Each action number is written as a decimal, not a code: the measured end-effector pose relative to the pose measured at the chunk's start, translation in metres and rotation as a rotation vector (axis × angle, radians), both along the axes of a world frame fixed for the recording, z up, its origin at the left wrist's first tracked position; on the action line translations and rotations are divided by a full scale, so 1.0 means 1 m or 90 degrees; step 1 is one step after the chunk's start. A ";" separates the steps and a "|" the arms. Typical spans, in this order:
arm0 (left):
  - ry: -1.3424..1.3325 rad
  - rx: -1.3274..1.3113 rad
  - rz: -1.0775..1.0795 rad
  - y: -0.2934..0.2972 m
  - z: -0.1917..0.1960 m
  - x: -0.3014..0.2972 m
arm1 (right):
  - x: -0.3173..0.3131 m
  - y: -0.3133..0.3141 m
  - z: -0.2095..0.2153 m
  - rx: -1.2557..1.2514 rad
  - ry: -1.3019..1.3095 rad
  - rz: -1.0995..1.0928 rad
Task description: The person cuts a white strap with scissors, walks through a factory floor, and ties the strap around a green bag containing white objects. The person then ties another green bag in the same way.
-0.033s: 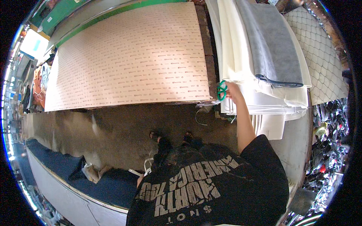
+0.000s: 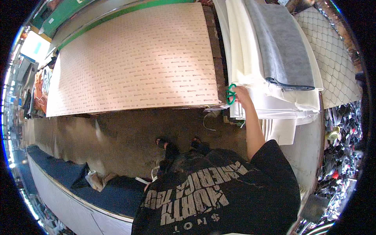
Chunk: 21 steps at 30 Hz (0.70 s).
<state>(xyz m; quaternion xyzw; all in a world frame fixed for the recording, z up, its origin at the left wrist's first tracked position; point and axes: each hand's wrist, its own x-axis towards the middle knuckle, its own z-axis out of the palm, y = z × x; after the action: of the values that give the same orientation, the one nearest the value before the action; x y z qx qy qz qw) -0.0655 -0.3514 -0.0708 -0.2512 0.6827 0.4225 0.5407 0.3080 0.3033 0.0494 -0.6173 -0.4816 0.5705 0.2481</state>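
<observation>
Nearest is the person's black shirt point(image 2: 219, 196), then sandalled feet point(image 2: 184, 145) on the brown floor point(image 2: 117, 133). The right hand point(image 2: 242, 96) reaches out with its fingers curled through the handles of green scissors point(image 2: 231, 94), at the near edge of a stack of cream sheets point(image 2: 250, 58). The left hand is out of view. Beyond lies a large tan sheet point(image 2: 133, 58), with grey felt point(image 2: 282, 51) atop the stack.

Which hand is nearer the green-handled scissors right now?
Right. The right hand grips the green-handled scissors at the edge of the white sheet stack. The left hand is out of view.
</observation>
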 end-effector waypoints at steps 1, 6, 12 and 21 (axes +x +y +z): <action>-0.004 -0.003 -0.010 0.001 0.000 -0.004 | -0.005 -0.007 -0.001 0.061 -0.105 0.017; 0.000 -0.013 -0.039 0.001 0.008 -0.038 | -0.034 -0.037 -0.016 0.367 -0.522 0.034; 0.026 -0.030 -0.064 -0.013 0.019 -0.111 | -0.059 -0.015 -0.007 0.451 -0.676 -0.002; 0.051 -0.036 -0.082 -0.037 0.017 -0.216 | -0.084 -0.017 -0.005 0.306 -0.746 0.030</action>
<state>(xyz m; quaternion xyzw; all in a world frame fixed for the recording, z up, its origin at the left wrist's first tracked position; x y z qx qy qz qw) -0.2814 -0.3887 -0.0539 -0.2048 0.7303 0.3768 0.5317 0.2241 0.2866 0.0443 -0.7436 -0.6655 0.0194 0.0624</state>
